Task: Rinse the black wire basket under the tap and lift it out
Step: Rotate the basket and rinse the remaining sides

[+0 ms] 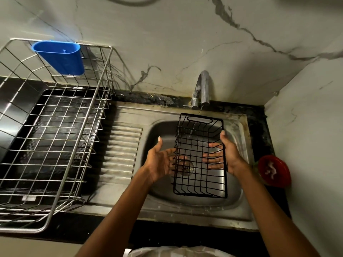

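Observation:
The black wire basket (201, 143) hangs over the steel sink (163, 193), its far end under the chrome tap (204, 86). A thin stream of water falls from the spout onto that end. My right hand (227, 154) grips the basket's right rim, thumb on top of the rim and fingers spread beneath the wire bottom. My left hand (161, 160) is at the basket's left side with palm up and fingers straight, the fingertips reaching under the wires.
A large silver wire dish rack (55, 138) stands on the left counter with a blue plastic cutlery holder (61, 56) hung on its back rim. A red dish (274, 171) sits on the counter right of the sink. Marble walls close the back and right.

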